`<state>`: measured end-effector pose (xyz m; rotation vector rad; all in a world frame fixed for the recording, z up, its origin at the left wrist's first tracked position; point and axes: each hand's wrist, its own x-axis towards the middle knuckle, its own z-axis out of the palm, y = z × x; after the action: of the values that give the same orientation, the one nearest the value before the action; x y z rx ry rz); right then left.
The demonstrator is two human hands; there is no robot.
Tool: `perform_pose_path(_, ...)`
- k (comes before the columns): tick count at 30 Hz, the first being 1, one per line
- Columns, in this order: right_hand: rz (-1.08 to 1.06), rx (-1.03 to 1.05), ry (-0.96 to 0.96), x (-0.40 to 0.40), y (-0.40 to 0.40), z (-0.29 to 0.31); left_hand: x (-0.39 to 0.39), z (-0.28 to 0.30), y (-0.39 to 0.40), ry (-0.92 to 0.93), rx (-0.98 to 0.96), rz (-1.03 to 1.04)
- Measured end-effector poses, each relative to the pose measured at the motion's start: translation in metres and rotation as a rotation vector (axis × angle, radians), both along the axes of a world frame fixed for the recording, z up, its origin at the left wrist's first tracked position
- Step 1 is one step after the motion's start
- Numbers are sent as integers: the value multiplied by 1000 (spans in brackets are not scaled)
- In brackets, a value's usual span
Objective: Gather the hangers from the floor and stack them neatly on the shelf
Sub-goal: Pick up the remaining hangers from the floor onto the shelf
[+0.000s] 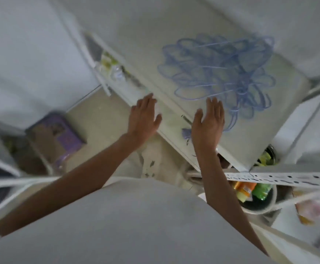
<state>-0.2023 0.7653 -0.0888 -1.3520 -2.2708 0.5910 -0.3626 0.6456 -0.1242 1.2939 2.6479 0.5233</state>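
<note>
While the blue hangers (220, 73) lie in a messy pile on the white shelf (140, 44), both hands are flat, fingers spread, holding nothing. The left hand (143, 119) is by the shelf's edge. The right hand (208, 123) is over the shelf, just beside the pile.

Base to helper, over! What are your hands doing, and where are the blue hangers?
Left hand open, empty. Right hand open, empty, beside the pile. Blue hangers heaped on white shelf, loose, not neat. Nothing in the way.
</note>
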Motion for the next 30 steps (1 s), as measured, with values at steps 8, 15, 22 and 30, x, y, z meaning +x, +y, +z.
perform_pose_path(8, 530, -191, -74, 0, -149, -29, 89, -31, -177, -252, -225, 398)
perform_pose_path(15, 1018, -121, -434, -5, -226, -49, 132, -39, -285, -357, -257, 644)
perform_pose_path(22, 1043, -244, -569, 32, -306, -62, 194, -37, -400, -388, -238, 836)
perform_pose_path(30, 938, -256, -571, 132, -387, -77, 280, -78, -494, -491, -215, 717)
